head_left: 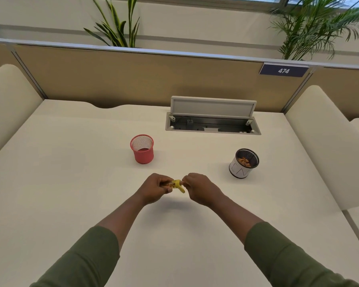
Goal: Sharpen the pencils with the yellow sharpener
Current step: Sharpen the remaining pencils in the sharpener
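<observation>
1. Across the head view spreads a cream desk (pixel 70 162), closed in at the back by a tan partition (pixel 133 79) with a metal top rail and a dark plate reading 474 (pixel 283 70); rounded cream side panels stand at the left and right edges.
2. Behind the partition rise two green plants (pixel 116 27), one near the middle and a feathery one to the right, against a pale wall.
3. Set into the far half of the desk is a cable tray (pixel 212 125) with its grey lid (pixel 212 106) tilted up.
4. A red mesh cup (pixel 142 149) stands upright left of centre; a black-rimmed white cup (pixel 243 163) stands well apart to the right, with brownish shavings inside.
5. Nearer the camera, above the desk, the left hand (pixel 153 188) curls its fingers round the yellow sharpener (pixel 177 184), which sits between the two hands.
6. The right hand (pixel 197 188) has its fingers curled tight against the sharpener's right side; what they pinch is hidden, so no pencil can be made out.
7. Green sleeves (pixel 81 262) cover both forearms.
</observation>
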Motion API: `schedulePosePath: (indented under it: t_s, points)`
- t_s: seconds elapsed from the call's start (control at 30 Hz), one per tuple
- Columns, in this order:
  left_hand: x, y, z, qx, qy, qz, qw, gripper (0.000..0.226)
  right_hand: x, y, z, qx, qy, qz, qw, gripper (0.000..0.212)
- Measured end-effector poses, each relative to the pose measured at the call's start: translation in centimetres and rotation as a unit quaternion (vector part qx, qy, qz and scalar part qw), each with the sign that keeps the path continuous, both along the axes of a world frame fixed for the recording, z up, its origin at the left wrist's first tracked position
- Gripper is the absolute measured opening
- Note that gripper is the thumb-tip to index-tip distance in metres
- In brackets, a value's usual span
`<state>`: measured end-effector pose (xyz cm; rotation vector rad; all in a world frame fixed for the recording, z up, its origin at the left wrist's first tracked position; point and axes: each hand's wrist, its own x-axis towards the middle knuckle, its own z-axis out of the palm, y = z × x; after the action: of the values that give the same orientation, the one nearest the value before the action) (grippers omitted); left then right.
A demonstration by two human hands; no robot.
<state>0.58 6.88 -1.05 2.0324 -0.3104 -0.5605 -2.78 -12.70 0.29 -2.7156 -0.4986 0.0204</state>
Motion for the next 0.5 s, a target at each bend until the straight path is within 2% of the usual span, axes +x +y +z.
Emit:
schedulePosePath:
  t_s: [0.13, 0.23, 0.3, 0.37, 0.5]
  points:
    - [-0.2, -0.4, 0.0, -0.005, -0.046, 0.023, 0.999, 0.024, 0.3, 0.5, 1.4, 0.061, 0.136, -0.092, 0.985, 0.025]
    - [-0.1, -0.2, -0.3, 0.013, -0.086, 0.032, 0.996, 0.027, 0.7, 1.4, 2.0, 0.103, 0.228, -0.146, 0.957, 0.03]
    - [-0.1, -0.1, -0.3, 0.017, -0.102, 0.032, 0.994, 0.032, 0.7, 1.6, 1.8, 0.189, 0.305, -0.213, 0.909, 0.03]
    - [-0.1, -0.1, -0.3, 0.001, -0.099, 0.032, 0.995, 0.04, 0.3, 1.8, 1.8, 0.312, 0.381, -0.268, 0.828, 0.03]
    - [-0.1, -0.1, -0.3, -0.03, -0.109, 0.04, 0.993, 0.048, 0.2, 1.8, 2.0, 0.392, 0.458, -0.306, 0.737, 0.029]
